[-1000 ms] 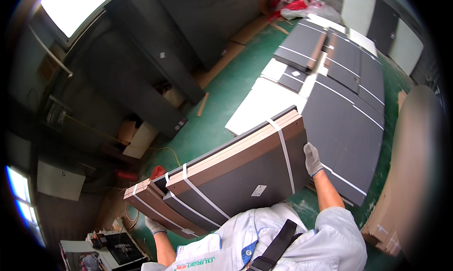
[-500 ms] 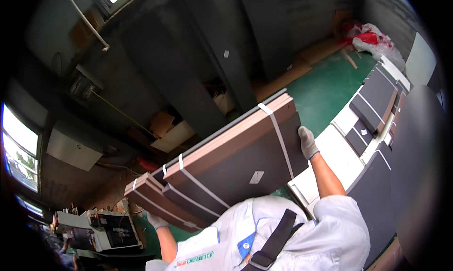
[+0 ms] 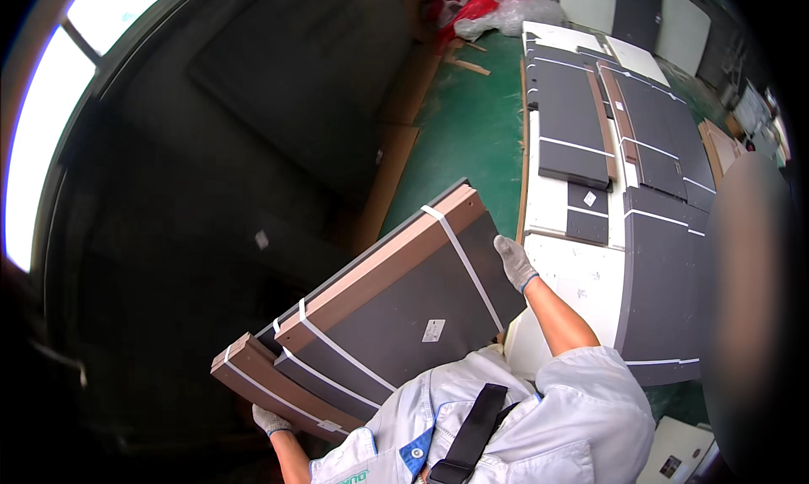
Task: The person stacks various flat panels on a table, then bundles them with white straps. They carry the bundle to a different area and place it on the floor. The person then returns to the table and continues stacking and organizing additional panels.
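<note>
In front of my body I carry a strapped stack of dark grey and brown panels [image 3: 388,315], tilted, its left end lower. White straps run round it and a small white label sits on its dark face. My right hand [image 3: 515,262], in a light work glove, grips the stack's right edge. At the lower left end my left hand [image 3: 271,420], also gloved, holds the stack from beneath by the brown panels; its fingers are partly hidden behind them.
To my right lie strapped bundles of dark panels [image 3: 573,113] on a white base [image 3: 581,273]. Green floor [image 3: 472,122] runs ahead, with wood scraps on it. Red and clear plastic wrapping [image 3: 497,8] is heaped at the far end. Dark boards [image 3: 278,122] stand along the left.
My view has swung right, bringing the strapped bundles more fully into sight. The panel stack stays in both hands and has turned along with me.
</note>
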Demonstrator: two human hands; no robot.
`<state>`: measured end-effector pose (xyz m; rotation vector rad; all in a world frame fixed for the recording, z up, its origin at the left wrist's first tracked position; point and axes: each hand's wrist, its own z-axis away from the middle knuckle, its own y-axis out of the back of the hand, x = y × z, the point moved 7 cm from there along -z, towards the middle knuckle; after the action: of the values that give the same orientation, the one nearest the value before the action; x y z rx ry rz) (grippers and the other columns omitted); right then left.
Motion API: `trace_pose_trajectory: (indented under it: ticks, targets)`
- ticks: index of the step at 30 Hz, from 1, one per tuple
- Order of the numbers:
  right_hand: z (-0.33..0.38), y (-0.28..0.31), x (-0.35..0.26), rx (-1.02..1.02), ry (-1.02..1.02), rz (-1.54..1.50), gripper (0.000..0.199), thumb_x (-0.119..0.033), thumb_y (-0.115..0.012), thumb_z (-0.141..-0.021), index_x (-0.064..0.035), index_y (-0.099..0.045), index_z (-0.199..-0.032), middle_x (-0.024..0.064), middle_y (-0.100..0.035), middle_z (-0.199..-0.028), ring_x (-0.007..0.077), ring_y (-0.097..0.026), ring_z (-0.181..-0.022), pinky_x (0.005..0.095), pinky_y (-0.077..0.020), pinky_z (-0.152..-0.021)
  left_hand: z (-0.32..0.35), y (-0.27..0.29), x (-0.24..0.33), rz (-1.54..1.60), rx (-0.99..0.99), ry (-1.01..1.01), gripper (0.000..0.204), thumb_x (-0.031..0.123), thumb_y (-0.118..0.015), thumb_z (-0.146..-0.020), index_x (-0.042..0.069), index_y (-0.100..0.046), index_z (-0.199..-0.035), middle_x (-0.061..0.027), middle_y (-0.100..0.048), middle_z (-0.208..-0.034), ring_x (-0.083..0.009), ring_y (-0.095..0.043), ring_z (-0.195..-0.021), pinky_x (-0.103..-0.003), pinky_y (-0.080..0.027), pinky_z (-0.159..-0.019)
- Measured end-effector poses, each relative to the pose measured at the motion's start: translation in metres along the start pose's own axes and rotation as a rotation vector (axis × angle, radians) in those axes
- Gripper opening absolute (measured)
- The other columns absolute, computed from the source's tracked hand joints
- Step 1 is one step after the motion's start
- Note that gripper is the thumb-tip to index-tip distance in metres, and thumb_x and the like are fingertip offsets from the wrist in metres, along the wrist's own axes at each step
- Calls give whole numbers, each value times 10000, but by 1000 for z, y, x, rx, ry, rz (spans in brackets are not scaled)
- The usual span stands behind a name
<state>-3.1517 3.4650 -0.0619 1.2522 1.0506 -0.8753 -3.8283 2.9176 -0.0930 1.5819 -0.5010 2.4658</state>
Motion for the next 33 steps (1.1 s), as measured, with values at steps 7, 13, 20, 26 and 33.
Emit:
trace_pose_trajectory:
  ticks: [7,13,20,26,33]
  targets:
    - [-134,58,-133,98,-64,-24,780,-764,-544,-973,3,-684,-995,66,-625,-898,184,-539,-908,362,-464,-914,-62,-226,134,20,-23,20,408,262,-463,-1063,-1,-677,-1290,-144,-727,-1223,-327,-697,-1117,-462,-565,-962]
    - [-249,89,-189,172,-173,-45,862,-751,-609,-943,46,-690,-1259,127,-718,-1203,207,-602,-1164,370,-445,-1078,-145,-390,189,-57,-80,55,407,267,-476,-1061,-1,-676,-1293,-124,-732,-1205,-321,-704,-1081,-456,-573,-936]
    - [-416,120,-150,473,-323,-219,770,-679,-657,-957,39,-695,-1232,39,-655,-1145,142,-531,-1086,351,-445,-1023,-354,-769,199,-145,-318,48,326,251,-572,-1026,8,-727,-1177,-107,-749,-1105,-259,-715,-975,-409,-564,-850]
    - [-497,121,-158,773,-463,-439,756,-653,-639,-980,52,-681,-1252,72,-683,-1209,173,-597,-1100,350,-476,-1020,-482,-1103,181,-321,-575,19,260,211,-601,-1013,13,-745,-1100,-72,-749,-1042,-206,-699,-941,-347,-539,-845]
    - [-719,150,-152,989,-484,-364,898,-700,-558,-992,73,-537,-1448,138,-579,-1443,239,-527,-1322,375,-404,-1134,-597,-1465,138,-377,-773,-10,284,223,-610,-1004,2,-740,-1126,-81,-751,-1041,-201,-698,-941,-363,-549,-839]
